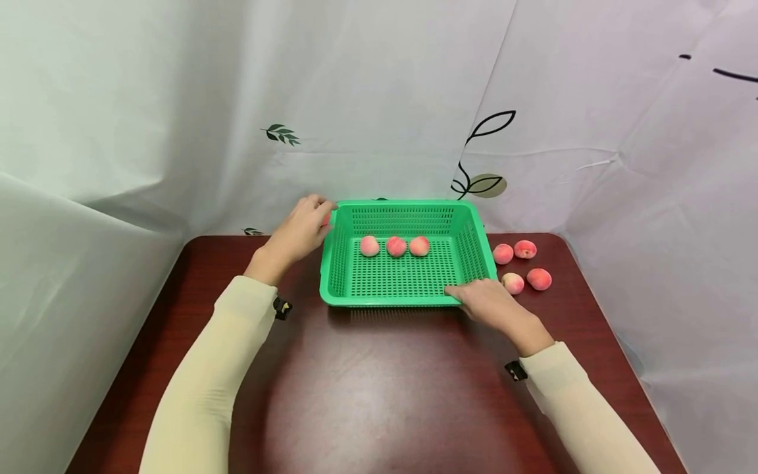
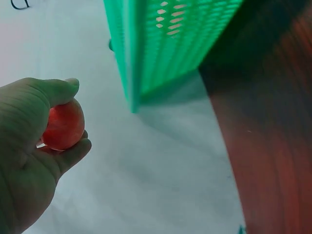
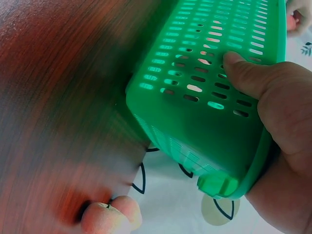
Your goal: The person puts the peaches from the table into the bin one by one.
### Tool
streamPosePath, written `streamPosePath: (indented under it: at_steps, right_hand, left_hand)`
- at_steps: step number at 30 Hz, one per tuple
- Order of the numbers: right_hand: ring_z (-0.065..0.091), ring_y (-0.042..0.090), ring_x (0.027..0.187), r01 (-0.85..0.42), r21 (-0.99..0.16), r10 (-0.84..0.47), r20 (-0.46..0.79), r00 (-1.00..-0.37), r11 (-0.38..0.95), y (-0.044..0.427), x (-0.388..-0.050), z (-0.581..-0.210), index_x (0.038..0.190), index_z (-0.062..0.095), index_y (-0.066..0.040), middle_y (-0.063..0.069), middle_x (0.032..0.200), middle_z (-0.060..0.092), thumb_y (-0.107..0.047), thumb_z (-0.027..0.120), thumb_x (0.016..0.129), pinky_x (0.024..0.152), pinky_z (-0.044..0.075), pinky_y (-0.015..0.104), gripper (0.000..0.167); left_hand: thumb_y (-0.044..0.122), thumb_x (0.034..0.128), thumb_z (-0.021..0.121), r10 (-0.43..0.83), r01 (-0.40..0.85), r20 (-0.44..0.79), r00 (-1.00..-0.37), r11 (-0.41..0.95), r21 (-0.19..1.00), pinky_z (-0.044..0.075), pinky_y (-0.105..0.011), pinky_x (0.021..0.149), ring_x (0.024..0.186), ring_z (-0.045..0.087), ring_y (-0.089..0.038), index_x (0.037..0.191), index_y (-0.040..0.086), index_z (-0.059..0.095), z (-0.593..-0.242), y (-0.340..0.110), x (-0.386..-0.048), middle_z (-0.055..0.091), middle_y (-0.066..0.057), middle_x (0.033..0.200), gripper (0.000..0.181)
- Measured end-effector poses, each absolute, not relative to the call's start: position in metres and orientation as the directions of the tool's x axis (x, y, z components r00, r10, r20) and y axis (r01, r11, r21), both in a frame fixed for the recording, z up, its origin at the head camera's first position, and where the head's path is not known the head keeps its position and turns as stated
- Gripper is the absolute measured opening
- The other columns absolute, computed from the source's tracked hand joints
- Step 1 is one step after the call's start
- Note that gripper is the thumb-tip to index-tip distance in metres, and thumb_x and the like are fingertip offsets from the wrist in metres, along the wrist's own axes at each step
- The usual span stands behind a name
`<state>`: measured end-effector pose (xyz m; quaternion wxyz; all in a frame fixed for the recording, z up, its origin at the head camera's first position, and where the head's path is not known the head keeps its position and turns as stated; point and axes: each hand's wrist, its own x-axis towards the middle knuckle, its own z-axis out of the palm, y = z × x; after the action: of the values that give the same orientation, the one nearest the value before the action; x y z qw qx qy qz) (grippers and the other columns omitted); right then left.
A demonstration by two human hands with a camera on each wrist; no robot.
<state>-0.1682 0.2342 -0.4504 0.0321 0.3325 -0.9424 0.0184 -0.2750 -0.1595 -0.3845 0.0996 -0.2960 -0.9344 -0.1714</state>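
Note:
A green plastic basket (image 1: 391, 301) with slotted walls stands on the table. Inside it, three pink-red peaches, a left one (image 1: 370, 246), a middle one (image 1: 396, 247) and a right one (image 1: 419, 246), lie in a row. My left hand (image 1: 301, 227) is by the basket's far left corner. It pinches a red peach (image 2: 66, 126) between thumb and fingers, apart from the basket in the left wrist view. At the near right corner, my right hand (image 1: 490, 303) grips the rim. The right wrist view shows its thumb (image 3: 243, 75) against the outer wall; the other fingers are hidden there.
Several loose peaches (image 1: 539, 279) lie on the table right of the basket, close to my right hand. The dark red-brown table (image 1: 355, 395) extends toward me. A white curtain (image 1: 379, 99) with leaf prints hangs behind the table and along both sides.

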Motion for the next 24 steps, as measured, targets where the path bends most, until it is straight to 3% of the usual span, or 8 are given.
streamPosePath:
  at_steps: [11, 18, 24]
  right_hand:
    - [0.046, 0.019, 0.052, -0.62, -0.022, -0.617, 0.067, -0.784, 0.784, 0.234, -0.167, -0.45, 0.087, 0.051, -0.02, -0.003, 0.062, 0.045, -0.007, 0.071, 0.091, 0.051, 0.036, 0.034, 0.024]
    - [0.043, 0.017, 0.053, -0.622, -0.019, -0.62, 0.058, -0.782, 0.783, 0.233, -0.166, -0.449, 0.086, 0.052, -0.019, -0.004, 0.063, 0.044, -0.006, 0.071, 0.092, 0.052, 0.035, 0.032, 0.024]
    - [0.044, 0.017, 0.053, -0.631, -0.016, -0.628, 0.069, -0.775, 0.776, 0.233, -0.166, -0.449, 0.087, 0.053, -0.018, -0.004, 0.063, 0.045, -0.006, 0.071, 0.091, 0.053, 0.036, 0.033, 0.022]
  left_hand:
    - [0.003, 0.099, 0.065, 0.624, 0.691, 0.311, -0.717, 0.694, 0.202, 0.047, -0.05, 0.103, 0.123, 0.053, -0.041, 0.13, 0.004, 0.06, -0.361, -0.119, -0.271, 0.058, -0.022, 0.13, 0.031]
    - [0.004, 0.1009, 0.062, 0.666, 0.706, 0.238, -0.707, 0.685, 0.182, 0.051, -0.046, 0.099, 0.127, 0.05, -0.037, 0.133, 0.005, 0.059, -0.357, -0.088, -0.273, 0.055, -0.019, 0.133, 0.032]
    - [0.003, 0.1023, 0.058, 0.714, 0.751, 0.236, -0.659, 0.641, 0.157, 0.052, -0.042, 0.096, 0.125, 0.051, -0.037, 0.131, 0.005, 0.06, -0.358, -0.066, -0.277, 0.056, -0.019, 0.131, 0.028]
